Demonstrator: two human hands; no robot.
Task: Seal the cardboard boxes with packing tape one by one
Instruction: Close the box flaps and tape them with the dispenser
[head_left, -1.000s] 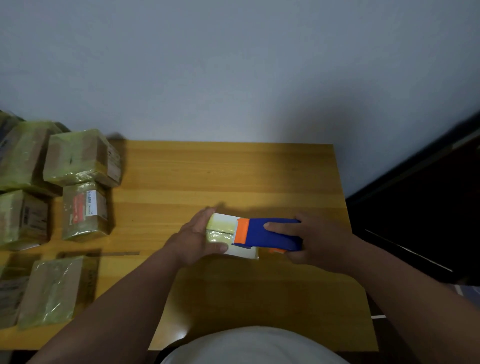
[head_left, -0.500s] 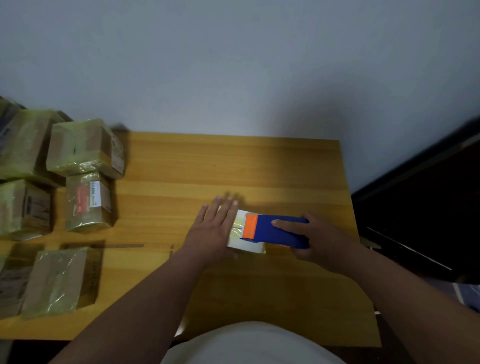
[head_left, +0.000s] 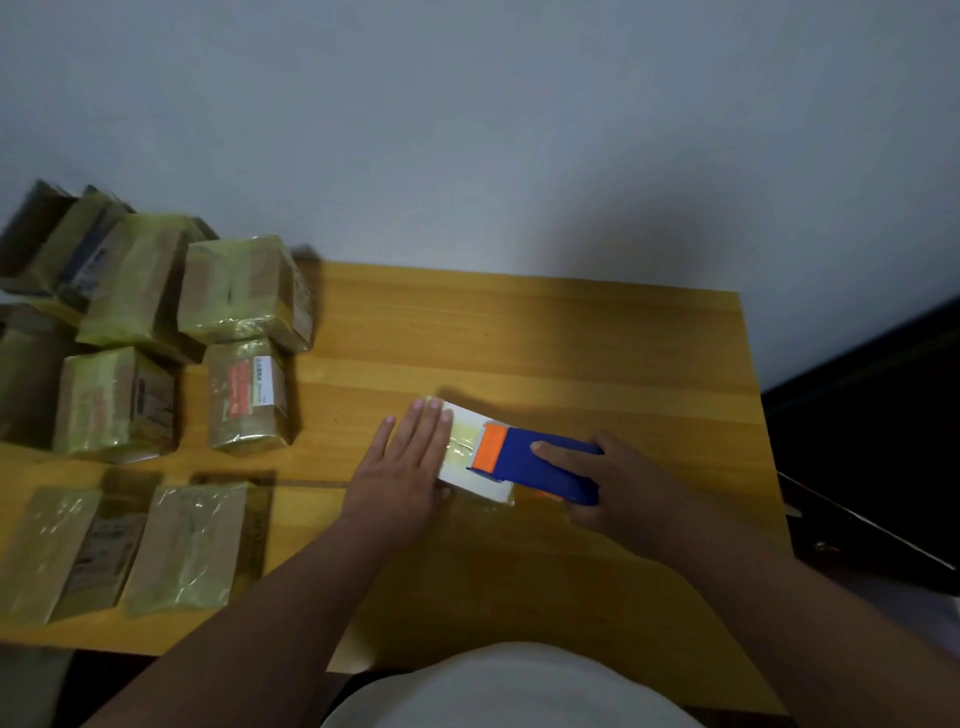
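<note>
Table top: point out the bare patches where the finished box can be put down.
Bare wood runs along the table's far edge by the wall, from the stacked taped parcels to the right corner. The near strip in front of the white box and tape dispenser is crossed by both forearms. The left side is crowded with parcels.

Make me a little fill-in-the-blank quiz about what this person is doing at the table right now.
1. The right hand holds a blue tape dispenser whose front end is coloured ____.
2. The left hand lies ____ on the small white box, fingers straight.
3. The already wrapped boxes sit on the ____ side of the wooden table.
4. The dispenser rests on the ____ box.

Missing words: orange; flat; left; white
</note>
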